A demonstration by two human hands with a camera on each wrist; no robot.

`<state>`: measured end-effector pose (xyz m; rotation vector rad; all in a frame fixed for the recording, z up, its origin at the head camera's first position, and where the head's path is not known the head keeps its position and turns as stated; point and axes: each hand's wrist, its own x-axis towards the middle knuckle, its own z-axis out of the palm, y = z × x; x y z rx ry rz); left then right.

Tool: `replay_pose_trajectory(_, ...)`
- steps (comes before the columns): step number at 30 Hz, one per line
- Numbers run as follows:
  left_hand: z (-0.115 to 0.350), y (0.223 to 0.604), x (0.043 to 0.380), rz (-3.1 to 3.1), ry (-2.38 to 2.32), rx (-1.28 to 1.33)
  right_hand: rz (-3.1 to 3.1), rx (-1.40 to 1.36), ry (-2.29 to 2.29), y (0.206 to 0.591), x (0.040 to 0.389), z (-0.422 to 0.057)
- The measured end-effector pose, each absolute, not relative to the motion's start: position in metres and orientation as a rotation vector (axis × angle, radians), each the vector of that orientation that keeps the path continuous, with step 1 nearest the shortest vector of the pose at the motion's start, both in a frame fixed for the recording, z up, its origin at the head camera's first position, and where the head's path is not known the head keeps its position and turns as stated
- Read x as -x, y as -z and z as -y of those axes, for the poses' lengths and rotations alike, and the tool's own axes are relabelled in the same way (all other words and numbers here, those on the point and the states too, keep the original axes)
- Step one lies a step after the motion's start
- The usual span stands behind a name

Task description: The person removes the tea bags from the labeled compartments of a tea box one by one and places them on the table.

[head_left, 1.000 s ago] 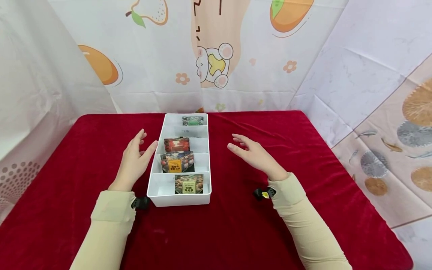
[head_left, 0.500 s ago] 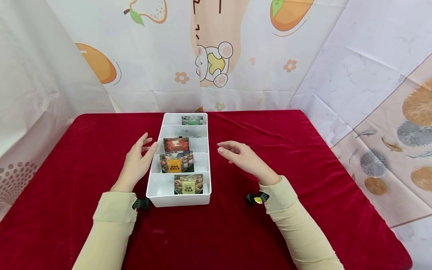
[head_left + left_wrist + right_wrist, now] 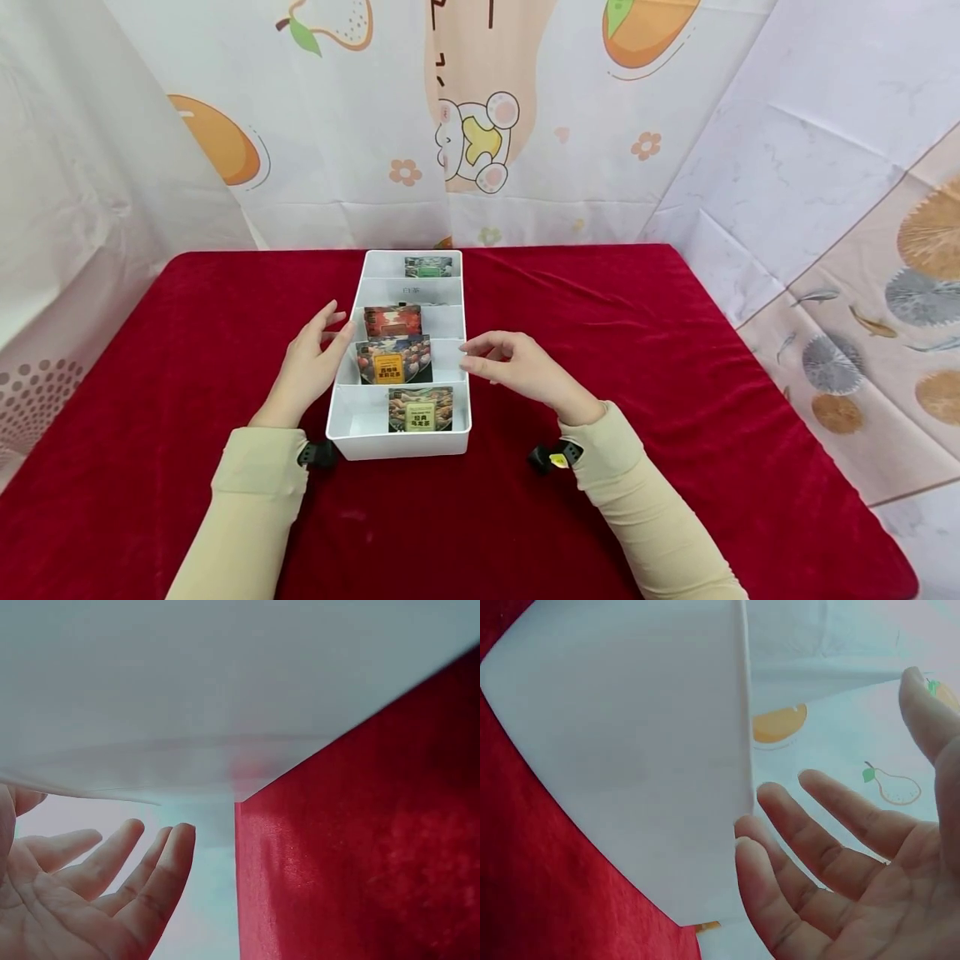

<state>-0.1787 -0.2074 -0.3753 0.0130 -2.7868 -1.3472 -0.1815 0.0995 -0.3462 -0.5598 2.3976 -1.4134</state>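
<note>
A long white compartment box [image 3: 399,447] stands on the table, with flat tea packets in it. In its front compartment lies a packet with a yellow-green label [image 3: 420,411]. Behind it come an orange-labelled packet [image 3: 388,364] and a red packet [image 3: 393,320]; a green-labelled packet [image 3: 428,267] is at the far end. My left hand [image 3: 306,365] is at the box's left side, its thumb by the rim. At the right side my right hand [image 3: 528,372] has its fingertips by the rim. Both hands hold nothing, fingers relaxed. Whether they touch the box I cannot tell.
A red velvet cloth [image 3: 585,325] covers the table. Behind it hangs a white fruit-print curtain [image 3: 330,142], and a patterned sheet [image 3: 855,333] hangs on the right. Dividers split the box crosswise; one far compartment bears printed characters [image 3: 412,291].
My right hand has moved left, from well off the box to its right rim. The left hand has shifted slightly right and nearer me. The box and packets have stayed put.
</note>
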Motion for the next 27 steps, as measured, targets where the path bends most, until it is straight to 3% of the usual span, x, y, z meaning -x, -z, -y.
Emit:
replay_pose_trajectory(16, 0.209, 0.378, 0.18, 2.807, 1.346, 0.007, -2.634, 0.886, 1.229, 0.357, 0.169, -0.077)
replay_pose_trajectory(27, 0.206, 0.379, 0.181, 2.863, 1.407, -0.036, -2.793, 0.868, 1.019, 0.364, 0.161, -0.065)
